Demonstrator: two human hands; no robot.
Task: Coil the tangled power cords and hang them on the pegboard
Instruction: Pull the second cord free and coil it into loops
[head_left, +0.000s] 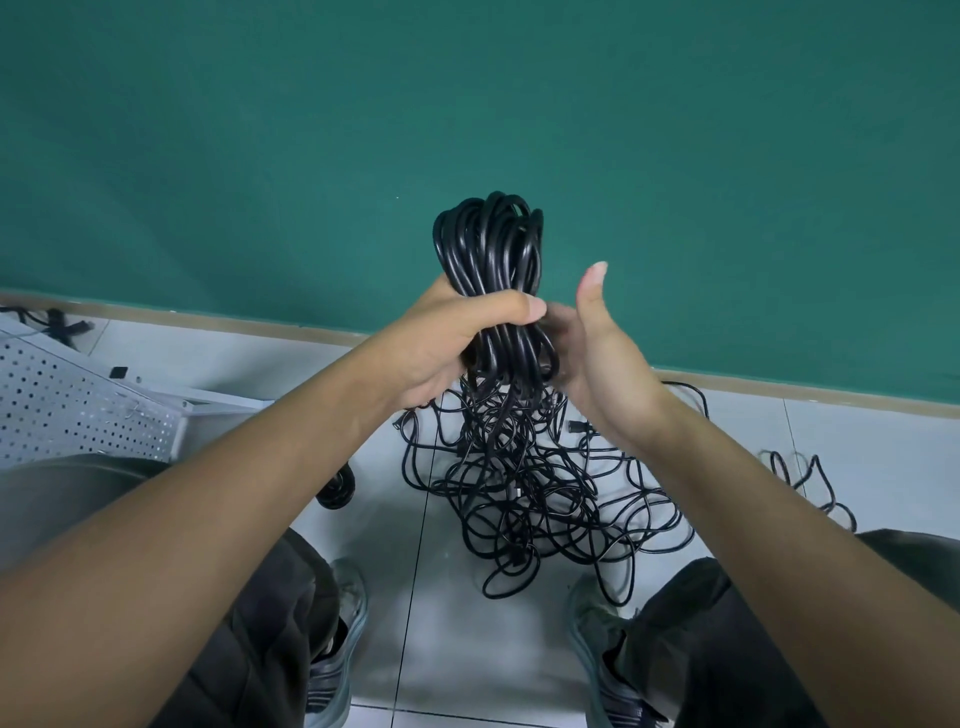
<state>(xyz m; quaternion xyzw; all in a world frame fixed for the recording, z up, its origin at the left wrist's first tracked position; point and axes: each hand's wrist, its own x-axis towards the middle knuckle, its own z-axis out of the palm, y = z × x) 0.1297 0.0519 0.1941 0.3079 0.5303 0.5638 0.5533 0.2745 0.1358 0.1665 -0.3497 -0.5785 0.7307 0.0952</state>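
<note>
Power cords: limp, springy coil; grip mid-bundle.
Left fingers: curled round it.
Right fingers: relaxed, supporting the coil beside them.

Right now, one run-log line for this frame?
stage: coiling | left hand: grips coiled cord bundle | right hand: open beside bundle | tangled cords: on floor | pegboard: left, bare

A plain teal-green wall fills the view from nine round to three o'clock. A tan baseboard strip runs along its foot. Pale glossy floor tiles with dark grout lines spread towards six o'clock, bearing two grey mesh sneakers.
</note>
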